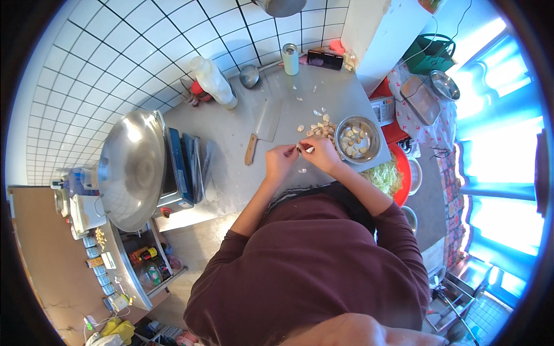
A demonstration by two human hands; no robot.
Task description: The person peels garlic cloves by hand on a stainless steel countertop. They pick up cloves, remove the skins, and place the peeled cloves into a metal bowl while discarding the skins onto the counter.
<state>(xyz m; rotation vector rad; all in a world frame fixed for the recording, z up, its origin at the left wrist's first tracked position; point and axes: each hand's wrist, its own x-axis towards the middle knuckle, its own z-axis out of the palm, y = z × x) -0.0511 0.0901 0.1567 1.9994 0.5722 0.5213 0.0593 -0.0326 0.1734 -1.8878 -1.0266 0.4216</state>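
Note:
My left hand (280, 159) and my right hand (319, 152) meet over the front of the grey countertop (233, 142). Their fingertips pinch one small garlic clove (298, 148) between them, mostly hidden by the fingers. Just beyond my right hand lies a pile of unpeeled garlic cloves (322, 129). To its right stands a stainless steel bowl (377, 149) with several pale peeled cloves (354, 140) in it. A cleaver (265, 123) with a wooden handle lies flat, left of the pile. Bits of garlic skin (302, 171) are scattered about.
A large wok (132, 168) leans up at the left beside a gas stove (177, 190). Along the tiled wall are a white jug (214, 82), a ladle (249, 76), a pale green tumbler (290, 60) and a propped phone (324, 59). A red basin (404, 173) of shredded cabbage (385, 179) sits right.

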